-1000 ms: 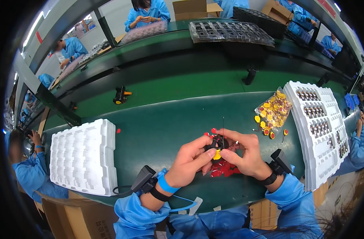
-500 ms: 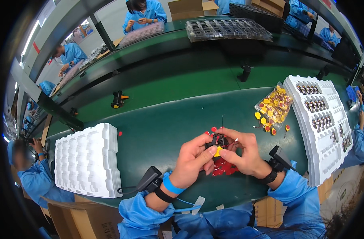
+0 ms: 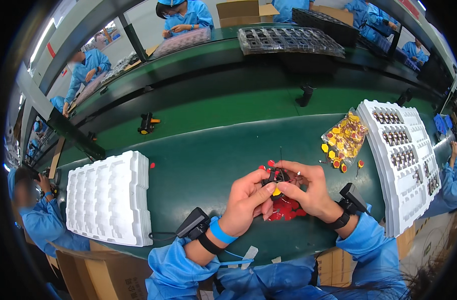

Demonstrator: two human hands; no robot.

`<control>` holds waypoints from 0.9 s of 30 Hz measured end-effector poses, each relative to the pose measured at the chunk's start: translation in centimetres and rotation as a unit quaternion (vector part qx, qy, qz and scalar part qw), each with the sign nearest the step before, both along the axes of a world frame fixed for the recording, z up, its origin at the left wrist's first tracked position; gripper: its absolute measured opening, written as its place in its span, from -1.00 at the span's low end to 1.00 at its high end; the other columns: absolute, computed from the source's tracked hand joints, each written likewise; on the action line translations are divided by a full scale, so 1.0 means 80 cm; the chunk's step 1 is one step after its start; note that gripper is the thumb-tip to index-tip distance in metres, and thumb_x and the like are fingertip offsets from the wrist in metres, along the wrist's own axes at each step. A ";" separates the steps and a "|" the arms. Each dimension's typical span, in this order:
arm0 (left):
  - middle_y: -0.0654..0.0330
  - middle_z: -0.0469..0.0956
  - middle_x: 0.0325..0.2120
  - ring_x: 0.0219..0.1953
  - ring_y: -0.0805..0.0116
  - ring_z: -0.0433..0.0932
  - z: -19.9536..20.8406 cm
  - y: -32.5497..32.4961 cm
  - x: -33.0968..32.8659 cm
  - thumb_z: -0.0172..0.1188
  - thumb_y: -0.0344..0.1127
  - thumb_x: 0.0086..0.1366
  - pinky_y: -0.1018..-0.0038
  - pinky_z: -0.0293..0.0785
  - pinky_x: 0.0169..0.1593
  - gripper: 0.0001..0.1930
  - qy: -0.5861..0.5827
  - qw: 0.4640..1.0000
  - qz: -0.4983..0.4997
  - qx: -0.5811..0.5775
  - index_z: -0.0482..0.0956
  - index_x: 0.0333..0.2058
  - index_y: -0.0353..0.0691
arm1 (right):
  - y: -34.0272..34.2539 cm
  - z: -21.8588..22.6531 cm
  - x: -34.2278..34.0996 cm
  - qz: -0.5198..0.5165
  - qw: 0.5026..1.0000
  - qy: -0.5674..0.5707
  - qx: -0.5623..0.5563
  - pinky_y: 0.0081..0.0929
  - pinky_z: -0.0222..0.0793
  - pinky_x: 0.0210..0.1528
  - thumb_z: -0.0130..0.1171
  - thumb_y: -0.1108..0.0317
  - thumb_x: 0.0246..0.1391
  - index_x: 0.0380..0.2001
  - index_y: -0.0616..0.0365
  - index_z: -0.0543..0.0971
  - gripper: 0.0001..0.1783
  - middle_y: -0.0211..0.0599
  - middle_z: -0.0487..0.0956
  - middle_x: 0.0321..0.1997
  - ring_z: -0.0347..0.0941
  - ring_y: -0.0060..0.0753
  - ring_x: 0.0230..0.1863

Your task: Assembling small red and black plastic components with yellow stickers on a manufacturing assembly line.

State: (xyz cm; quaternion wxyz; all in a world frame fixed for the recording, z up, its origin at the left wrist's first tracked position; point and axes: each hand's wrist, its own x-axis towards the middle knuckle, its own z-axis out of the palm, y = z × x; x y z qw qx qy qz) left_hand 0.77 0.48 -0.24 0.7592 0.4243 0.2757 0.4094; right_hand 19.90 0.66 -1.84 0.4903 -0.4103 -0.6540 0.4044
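Over the green worktable, my left hand (image 3: 246,200) grips a small black plastic part (image 3: 274,176) with thin wires. A round yellow-faced piece (image 3: 277,192) lies against that part, partly hidden by my thumbs. From the other side my right hand (image 3: 312,192) is closed round the same part, its thumb tip pressed at the yellow piece. Thin dark and red wires with a small white plug (image 3: 299,174) stick out by my right fingers. Beneath the hands lies a pile of red flat pieces (image 3: 288,210), partly covered by them.
A stack of white trays (image 3: 106,200) stands to the left. Right of my hands lie a clear bag (image 3: 346,137) of yellow and red wired discs, some loose, and white trays (image 3: 406,170) holding small parts. A green conveyor belt (image 3: 203,107) runs beyond; co-workers (image 3: 186,17) sit across it.
My thumbs have shifted on the yellow piece, and less of it shows now. Both hands stay close together over the red pieces. The whole view has moved slightly.
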 end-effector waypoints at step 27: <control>0.23 0.32 -0.76 -0.78 0.48 0.27 0.014 -0.007 0.005 -0.03 -0.18 0.46 0.52 0.27 -0.68 -0.72 -0.049 0.991 0.120 -0.016 0.44 -0.29 -0.31 | -0.008 0.026 0.013 0.072 0.991 0.081 -0.079 -0.55 0.51 -0.08 0.40 0.41 -0.02 0.16 0.33 0.42 -0.34 -0.20 0.60 -0.09 0.54 -0.58 -0.18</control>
